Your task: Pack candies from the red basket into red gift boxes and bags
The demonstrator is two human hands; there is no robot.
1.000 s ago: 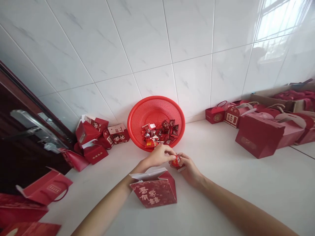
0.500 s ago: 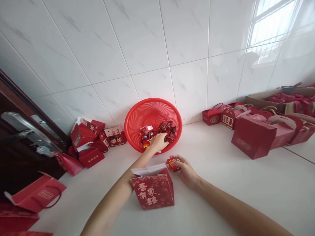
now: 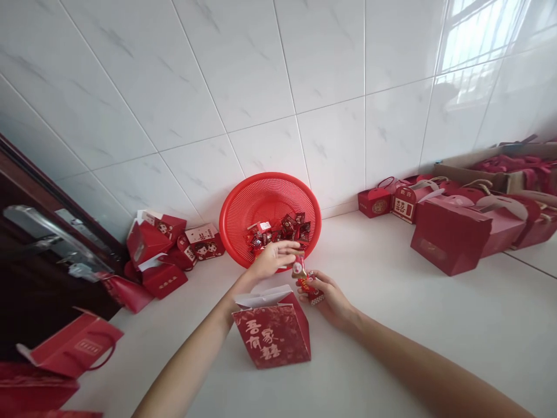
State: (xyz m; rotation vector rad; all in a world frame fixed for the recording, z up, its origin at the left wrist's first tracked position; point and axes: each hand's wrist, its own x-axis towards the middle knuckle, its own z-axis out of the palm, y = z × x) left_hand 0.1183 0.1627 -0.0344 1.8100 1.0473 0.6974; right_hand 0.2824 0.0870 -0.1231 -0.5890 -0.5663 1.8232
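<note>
Between the fingertips of my left hand [image 3: 272, 259] is a small wrapped candy [image 3: 299, 266] with gold ends, just in front of the basket. My right hand [image 3: 331, 299] closes around several red candy packets [image 3: 311, 289], directly below that candy. A red perforated plastic basket [image 3: 230, 203] leans against the wall, with more red and dark wrapped candies [image 3: 287, 226] lying in its bottom. Nearest me stands a red gift box [image 3: 274, 337] with pale printed characters, its top flaps up and open. My left forearm passes along the box's left side.
Several red gift boxes [image 3: 163, 276] are piled at the left beside a dark door [image 3: 26, 255] with a metal handle. More boxes [image 3: 450, 235] stand at the right, before a carton [image 3: 470, 159] of red items. A tiled wall [image 3: 261, 69] rises behind the white tabletop [image 3: 369, 360].
My left hand has come out of the basket toward me, bringing a wrapped candy close to my right hand. My right hand stays near the box with its packets.
</note>
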